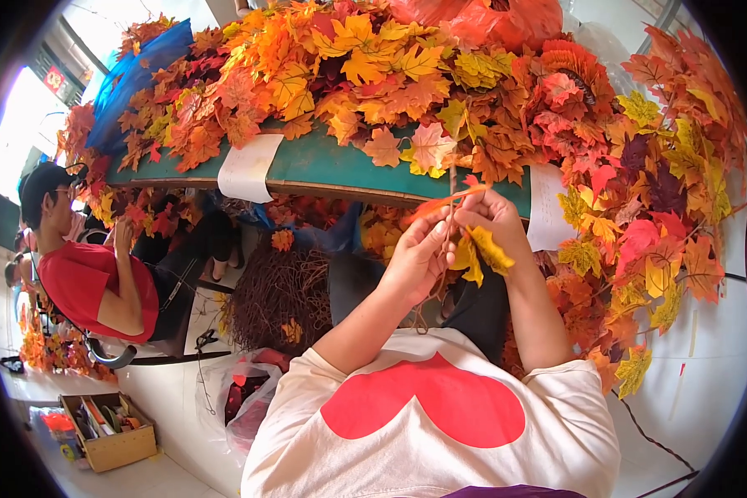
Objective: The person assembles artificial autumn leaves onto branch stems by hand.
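Observation:
In front of my chest, my left hand (422, 256) is closed in a pinch round a thin brown artificial vine stem (452, 178). My right hand (496, 221) is closed beside it, its fingertips at an orange-red artificial maple leaf (440, 204). Yellow artificial maple leaves (491, 249) hang below the fingers of my right hand, close to the stem. Part of the stem runs down under my left hand. My fingers hide where leaf and stem meet.
A green table (332, 166) ahead is heaped with orange, yellow and red leaves (365, 58). Leafy garlands (664, 199) hang at right. Bundled brown stems (278, 295) stand below left. A co-worker in a red shirt (100, 286) sits left, near a cardboard box (112, 440).

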The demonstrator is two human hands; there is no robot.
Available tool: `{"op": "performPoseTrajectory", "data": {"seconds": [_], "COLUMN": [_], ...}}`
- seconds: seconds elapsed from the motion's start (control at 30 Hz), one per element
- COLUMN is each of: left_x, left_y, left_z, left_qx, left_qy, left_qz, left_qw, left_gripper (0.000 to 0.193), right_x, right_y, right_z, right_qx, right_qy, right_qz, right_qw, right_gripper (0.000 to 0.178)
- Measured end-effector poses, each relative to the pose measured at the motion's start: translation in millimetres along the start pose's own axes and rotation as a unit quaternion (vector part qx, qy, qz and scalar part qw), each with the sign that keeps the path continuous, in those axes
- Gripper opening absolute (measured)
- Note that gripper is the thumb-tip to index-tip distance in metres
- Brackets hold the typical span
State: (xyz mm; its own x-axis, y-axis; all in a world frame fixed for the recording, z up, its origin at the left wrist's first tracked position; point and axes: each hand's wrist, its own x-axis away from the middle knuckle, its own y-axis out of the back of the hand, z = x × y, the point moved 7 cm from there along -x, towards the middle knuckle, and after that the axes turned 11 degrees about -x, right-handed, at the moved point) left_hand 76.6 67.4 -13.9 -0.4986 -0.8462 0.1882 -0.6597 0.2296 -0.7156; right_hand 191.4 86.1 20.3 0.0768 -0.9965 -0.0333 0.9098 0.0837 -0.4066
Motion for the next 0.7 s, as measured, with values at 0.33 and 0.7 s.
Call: {"op": "performPoseTrajectory", "data": {"seconds": [0.33,0.7], "left_x": [12.1,18.3], "left_y": [-1.5,8.4], "left_z": [9.1,-19.3], "left_qx": [-0.007,-0.023], "left_qy": [0.098,-0.022], "left_qz": [0.062,-0.013], "left_qw": [0.993,0.999], "left_gripper": [0.02,0.018], "right_x": [-10.3,7.6], "right_y": [6.9,20.3], "right_z": [-18.3,31.2], "right_qx": [-0.232,0.047], "right_qy": [-0.051,0.066], "right_qz": [0.046,-0.038], "right_qw": [0.97,0.996], "right_gripper": [0.005,0.021]}}
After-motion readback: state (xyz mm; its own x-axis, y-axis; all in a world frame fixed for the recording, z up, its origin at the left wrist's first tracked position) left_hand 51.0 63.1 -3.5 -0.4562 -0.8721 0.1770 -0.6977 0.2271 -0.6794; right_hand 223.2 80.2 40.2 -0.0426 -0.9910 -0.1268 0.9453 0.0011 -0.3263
